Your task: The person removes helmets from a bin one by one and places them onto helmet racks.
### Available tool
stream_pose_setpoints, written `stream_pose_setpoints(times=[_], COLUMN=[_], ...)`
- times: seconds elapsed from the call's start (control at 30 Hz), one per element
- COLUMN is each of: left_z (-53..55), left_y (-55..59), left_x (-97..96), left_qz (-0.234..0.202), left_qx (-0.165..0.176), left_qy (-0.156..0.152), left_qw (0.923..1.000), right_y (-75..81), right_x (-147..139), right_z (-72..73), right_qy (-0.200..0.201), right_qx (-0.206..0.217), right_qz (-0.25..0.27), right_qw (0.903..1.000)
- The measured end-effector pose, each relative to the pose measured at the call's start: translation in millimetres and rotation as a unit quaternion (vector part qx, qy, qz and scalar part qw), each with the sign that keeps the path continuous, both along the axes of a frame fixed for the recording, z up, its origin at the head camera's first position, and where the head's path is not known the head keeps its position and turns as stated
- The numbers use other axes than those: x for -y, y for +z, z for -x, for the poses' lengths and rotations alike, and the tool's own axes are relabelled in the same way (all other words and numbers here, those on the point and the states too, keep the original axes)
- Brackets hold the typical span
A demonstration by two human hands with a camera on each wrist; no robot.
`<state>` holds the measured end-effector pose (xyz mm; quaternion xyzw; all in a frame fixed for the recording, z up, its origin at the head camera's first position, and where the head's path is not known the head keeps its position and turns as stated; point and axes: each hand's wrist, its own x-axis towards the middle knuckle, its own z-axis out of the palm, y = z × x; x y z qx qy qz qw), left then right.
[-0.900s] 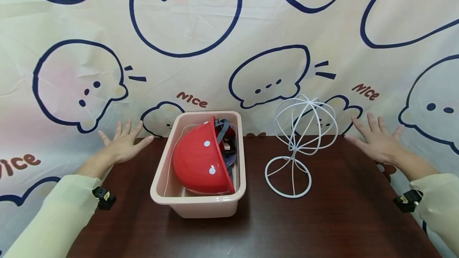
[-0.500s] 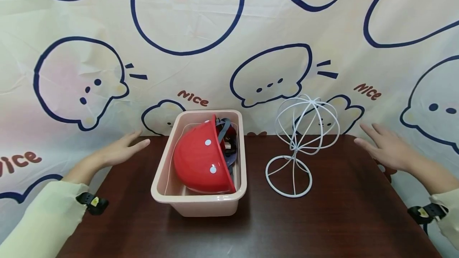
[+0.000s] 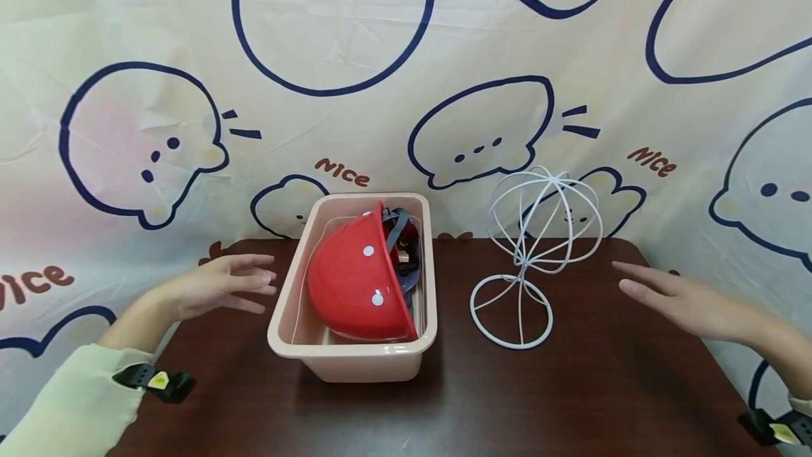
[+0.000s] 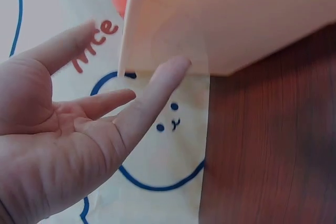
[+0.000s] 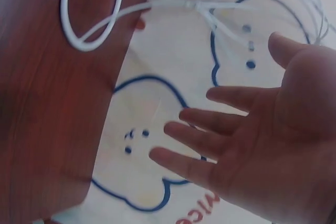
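A red helmet with white dots lies on its side in a pale pink plastic bin; its grey strap shows at the open side. To the right of the bin stands a white wire stand, with a round cage on top and a ring base. My left hand hovers just left of the bin, fingers spread and apart from it. In the left wrist view the bin's outer wall is beyond those fingers. My right hand is held right of the wire stand, fingers extended, touching nothing.
A dark brown table carries the bin and the stand. Behind it hangs a pale cloth backdrop with blue cartoon outlines, close to the table's back edge. Black wrist cameras are strapped at both sleeves.
Both hands have turned from raised, spread palms to a sideways pose. They have come lower, the left nearer the bin. The helmet, bin and stand stay in place.
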<state>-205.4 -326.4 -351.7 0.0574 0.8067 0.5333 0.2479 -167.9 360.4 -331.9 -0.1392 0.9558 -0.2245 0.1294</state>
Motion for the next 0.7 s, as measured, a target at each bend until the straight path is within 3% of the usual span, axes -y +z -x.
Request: stream_pose_setpoints(times=[0.27,0.47,0.7], left_z=[-4.9,-4.1,-1.8], left_y=[-5.5,-5.1,-8.7], left_x=[-15.2,-20.7,-23.6], left_qz=[-0.074,-0.083,-0.084], left_qx=[0.046,0.038,0.032], left_qy=[-0.015,-0.028,-0.017], left_qw=[0.9961,0.9954,0.9958], right_y=[0.7,4.5,13.2], right_x=[33.9,58.8,99.9], right_z=[-15.6,-17.2,-14.3], right_qy=[0.057,0.096,0.126], right_qx=[0.065,0.128,0.134], right_qz=[0.103,0.194,0.233], right_qw=[0.9909,0.9678,0.9551])
